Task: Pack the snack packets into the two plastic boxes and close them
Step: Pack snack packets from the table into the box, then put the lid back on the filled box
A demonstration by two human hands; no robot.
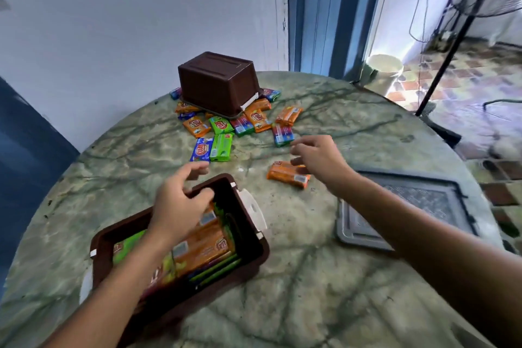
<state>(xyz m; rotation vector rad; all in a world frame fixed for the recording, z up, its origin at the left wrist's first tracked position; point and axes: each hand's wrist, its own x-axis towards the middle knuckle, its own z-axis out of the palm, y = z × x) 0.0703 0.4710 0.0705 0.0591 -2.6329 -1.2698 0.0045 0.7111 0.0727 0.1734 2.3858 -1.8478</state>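
- Nearest us on the left, the open brown box (248,246) sits on the marbled round table (310,291), already holding orange and green snack packets (206,248) laid flat.
- Our left hand (180,200) hangs over that box with fingers loosely curled, gripping nothing we can see.
- Further back, the second brown box (217,82) stands upside down on a scatter of loose packets (223,124).
- Our right hand (319,158) hovers, fingers bent and empty, just over a lone orange packet (285,175).
- A grey lid (364,229) lies flat to the right.
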